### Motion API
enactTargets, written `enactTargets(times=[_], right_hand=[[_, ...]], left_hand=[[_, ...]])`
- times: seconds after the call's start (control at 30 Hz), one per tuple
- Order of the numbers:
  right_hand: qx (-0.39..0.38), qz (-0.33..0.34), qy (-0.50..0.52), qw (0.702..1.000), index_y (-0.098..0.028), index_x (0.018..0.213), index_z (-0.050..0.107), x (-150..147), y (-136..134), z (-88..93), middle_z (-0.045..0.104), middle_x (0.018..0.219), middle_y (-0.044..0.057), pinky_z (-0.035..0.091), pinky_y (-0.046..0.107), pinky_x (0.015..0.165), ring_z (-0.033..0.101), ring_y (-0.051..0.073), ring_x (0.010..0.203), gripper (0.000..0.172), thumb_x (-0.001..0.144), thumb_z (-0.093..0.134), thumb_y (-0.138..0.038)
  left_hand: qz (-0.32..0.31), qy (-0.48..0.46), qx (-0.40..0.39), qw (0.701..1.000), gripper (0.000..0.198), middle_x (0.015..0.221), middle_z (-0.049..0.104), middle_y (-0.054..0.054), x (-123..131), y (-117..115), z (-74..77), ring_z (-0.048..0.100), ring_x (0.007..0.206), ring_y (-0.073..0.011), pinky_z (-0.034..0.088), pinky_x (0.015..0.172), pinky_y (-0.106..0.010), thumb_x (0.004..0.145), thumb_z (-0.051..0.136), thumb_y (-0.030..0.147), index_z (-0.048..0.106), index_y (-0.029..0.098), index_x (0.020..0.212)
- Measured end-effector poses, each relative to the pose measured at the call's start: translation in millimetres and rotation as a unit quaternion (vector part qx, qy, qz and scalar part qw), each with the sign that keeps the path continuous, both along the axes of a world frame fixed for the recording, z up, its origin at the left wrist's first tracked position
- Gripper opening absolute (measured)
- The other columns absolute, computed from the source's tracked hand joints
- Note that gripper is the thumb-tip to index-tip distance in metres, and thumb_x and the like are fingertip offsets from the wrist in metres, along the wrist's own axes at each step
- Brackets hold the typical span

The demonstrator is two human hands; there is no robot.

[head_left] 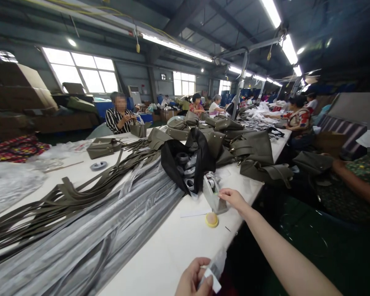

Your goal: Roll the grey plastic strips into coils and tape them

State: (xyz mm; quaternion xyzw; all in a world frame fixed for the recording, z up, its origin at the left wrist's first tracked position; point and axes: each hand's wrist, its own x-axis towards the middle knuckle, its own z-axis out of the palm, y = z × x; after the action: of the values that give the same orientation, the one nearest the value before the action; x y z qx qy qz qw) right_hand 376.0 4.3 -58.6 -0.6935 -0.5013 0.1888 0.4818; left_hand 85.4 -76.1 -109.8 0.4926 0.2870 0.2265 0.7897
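Observation:
My left hand, at the bottom of the view, is closed around a small clear plastic packet with a white piece on it. My right hand reaches to the near end of a grey holder that looks like a tape dispenser. Its fingertips are pressed together there, and what they pinch, if anything, is too small to make out. Close by on the white table lies a round yellow-rimmed object. Behind the holder stands an open black bag with dark rolls inside.
Long olive straps and grey wrapped strips cover the left side. Olive handbags pile up behind the black bag. A grey tape roll lies at left. A person sits across; another person's arm is at right.

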Motion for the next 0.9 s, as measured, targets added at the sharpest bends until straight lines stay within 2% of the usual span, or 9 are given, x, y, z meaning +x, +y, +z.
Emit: enactTargets(times=[0.07,0.13,0.2,0.3,0.43,0.57,0.7,0.8,0.9], right_hand=[[0.012,-0.017,0.008,1.0,-0.016,0.071,0.067,-3,-14,1.0,0.07,0.104,0.012,0.048,0.036,0.087,0.064,0.024,0.098,0.037,0.074,0.062,-0.053],[0.015,-0.036,0.008,0.999,-0.018,0.072,0.066,-7,-29,-1.0,0.069,0.104,0.01,0.046,0.036,0.089,0.062,0.024,0.1,0.033,0.075,0.062,-0.05],[-0.003,-0.05,0.015,0.999,-0.018,0.072,0.065,-11,-42,-7.8,0.071,0.086,0.007,0.049,0.035,0.08,0.065,0.022,0.085,0.031,0.076,0.06,-0.048],[-0.046,-0.067,0.039,0.996,-0.02,0.067,0.06,-13,-52,-22.2,0.064,0.057,0.001,0.049,0.032,0.061,0.061,0.019,0.057,0.029,0.077,0.056,-0.046],[-0.077,-0.08,0.058,0.992,-0.02,0.065,0.057,-20,-60,-26.7,0.061,0.053,-0.001,0.046,0.03,0.057,0.058,0.017,0.052,0.025,0.073,0.06,-0.044],[-0.084,-0.009,0.103,0.991,-0.019,0.074,0.059,-59,-80,-4.6,0.063,0.06,0.0,0.047,0.029,0.064,0.06,0.017,0.061,0.029,0.078,0.059,-0.047],[-0.087,0.125,0.221,0.963,-0.018,0.073,0.057,-118,-110,19.6,0.06,0.06,-0.001,0.044,0.026,0.063,0.054,0.013,0.06,0.03,0.082,0.062,-0.046],[-0.098,0.17,0.273,0.942,-0.018,0.071,0.056,-148,-125,23.1,0.057,0.059,-0.002,0.042,0.025,0.059,0.051,0.012,0.057,0.031,0.082,0.064,-0.046],[-0.108,0.178,0.275,0.939,-0.018,0.069,0.054,-160,-129,15.8,0.055,0.056,-0.003,0.04,0.024,0.056,0.048,0.011,0.054,0.032,0.082,0.064,-0.046]], left_hand=[[-0.002,-0.003,-0.002,1.0,0.065,0.062,0.049,0.006,1,0,3.6,0.029,0.046,-0.0048,0.019,0.048,-0.022,0.062,0.071,0.069,0.053,0.019,0.098],[-0.005,-0.005,-0.002,1.0,0.064,0.06,0.046,0.007,2,-1,8.3,0.029,0.045,-0.0044,0.019,0.047,-0.022,0.063,0.07,0.07,0.053,0.019,0.098],[0.0,-0.004,-0.002,1.0,0.063,0.06,0.046,0.007,2,-2,13.5,0.029,0.044,-0.0045,0.02,0.047,-0.022,0.064,0.069,0.07,0.054,0.019,0.097],[0.021,0.007,-0.008,1.0,0.062,0.063,0.05,0.006,-1,-2,21.6,0.034,0.047,-0.0056,0.024,0.048,-0.021,0.066,0.068,0.068,0.056,0.019,0.102],[0.083,0.027,0.014,0.996,0.062,0.081,0.061,-0.002,-7,2,29.8,0.053,0.069,-0.0137,0.041,0.063,-0.025,0.072,0.067,0.063,0.058,0.017,0.111],[0.123,0.052,0.088,0.987,0.058,0.097,0.068,-0.009,-11,9,30.5,0.059,0.091,-0.0219,0.044,0.085,-0.034,0.077,0.063,0.058,0.06,0.014,0.113],[0.138,0.057,0.094,0.984,0.056,0.093,0.069,-0.008,-10,10,24.4,0.06,0.084,-0.02,0.046,0.079,-0.032,0.08,0.06,0.057,0.059,0.014,0.115],[0.149,0.065,0.092,0.982,0.054,0.089,0.068,-0.006,-11,9,19.4,0.06,0.08,-0.018,0.046,0.076,-0.03,0.081,0.059,0.056,0.059,0.014,0.117],[0.16,0.063,0.092,0.981,0.054,0.085,0.066,-0.005,-13,9,16.4,0.059,0.076,-0.0168,0.046,0.074,-0.03,0.081,0.061,0.054,0.058,0.014,0.118]])
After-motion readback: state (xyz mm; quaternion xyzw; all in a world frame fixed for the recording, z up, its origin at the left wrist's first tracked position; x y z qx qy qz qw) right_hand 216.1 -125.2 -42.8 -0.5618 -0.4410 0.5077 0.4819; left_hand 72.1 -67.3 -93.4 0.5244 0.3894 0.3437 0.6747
